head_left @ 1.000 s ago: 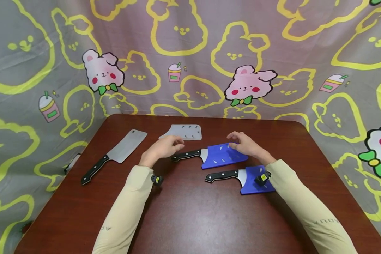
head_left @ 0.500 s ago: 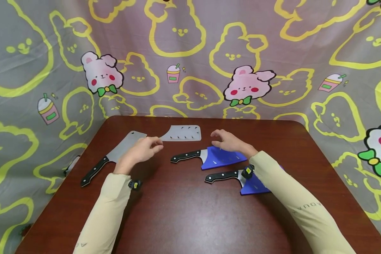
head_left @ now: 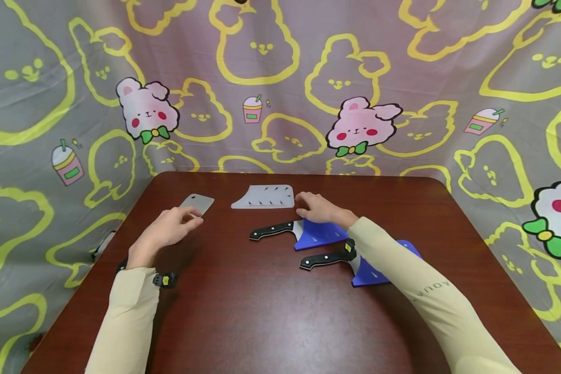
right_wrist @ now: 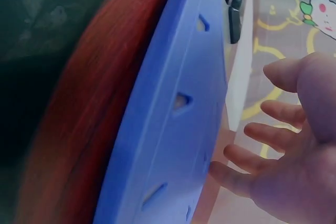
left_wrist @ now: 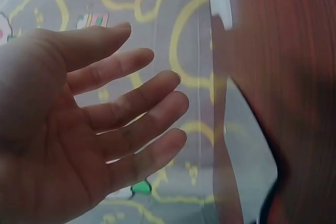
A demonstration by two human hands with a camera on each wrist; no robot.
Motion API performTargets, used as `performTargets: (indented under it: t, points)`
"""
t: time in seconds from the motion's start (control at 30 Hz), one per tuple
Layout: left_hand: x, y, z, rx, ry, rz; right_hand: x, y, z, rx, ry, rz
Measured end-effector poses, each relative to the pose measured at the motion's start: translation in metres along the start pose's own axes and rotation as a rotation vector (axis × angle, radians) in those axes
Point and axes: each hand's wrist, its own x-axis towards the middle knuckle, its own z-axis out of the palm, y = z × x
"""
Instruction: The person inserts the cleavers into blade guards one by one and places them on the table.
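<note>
My left hand hovers over a bare cleaver, hiding its handle and most of its blade in the head view. Its fingers are spread loosely and hold nothing; the cleaver's blade lies apart from them in the left wrist view. My right hand is above a cleaver in a blue blade guard, near the right end of a white blade guard. Relaxed fingers and no object show at this hand in the right wrist view, beside the blue guard.
A second cleaver in a blue blade guard lies nearer on the brown table, partly under the right forearm. A patterned curtain hangs behind the table and along both sides.
My left hand has moved left, from beside the nearest black handle to over the bare cleaver. My right hand has shifted left, across the blue guard towards the white one.
</note>
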Motion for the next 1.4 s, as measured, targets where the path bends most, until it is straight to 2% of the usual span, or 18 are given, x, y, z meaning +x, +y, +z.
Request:
performTargets:
  t: [0.27,0.43,0.53,0.67,0.77,0.93,1.1,1.23,1.4]
  points:
    - [-0.014,-0.038,-0.014,-0.005,0.037,-0.101,0.017,-0.005,0.006,-0.009,-0.01,0.008]
    - [-0.022,-0.059,-0.018,0.002,0.053,-0.129,0.024,-0.008,0.009,-0.024,-0.052,0.043]
    - [-0.025,-0.067,-0.018,-0.001,0.039,-0.156,0.026,-0.01,0.011,-0.034,-0.082,0.068]
    - [-0.029,-0.077,-0.015,-0.012,-0.011,-0.203,0.025,-0.01,0.014,-0.045,-0.117,0.084]
    - [-0.03,-0.082,-0.013,-0.012,-0.048,-0.221,0.023,-0.01,0.014,-0.059,-0.117,0.081]
    - [-0.032,-0.088,-0.014,0.019,-0.071,-0.24,0.021,-0.014,0.007,-0.067,-0.091,0.04]
    - [-0.034,-0.086,-0.015,0.041,-0.084,-0.26,0.029,-0.017,-0.002,-0.085,-0.07,0.012]
    - [-0.033,-0.082,-0.013,0.055,-0.092,-0.261,0.041,-0.018,-0.002,-0.086,-0.112,0.055]
    - [-0.031,-0.083,-0.012,0.07,-0.091,-0.282,0.046,-0.023,0.002,-0.077,-0.203,0.123]
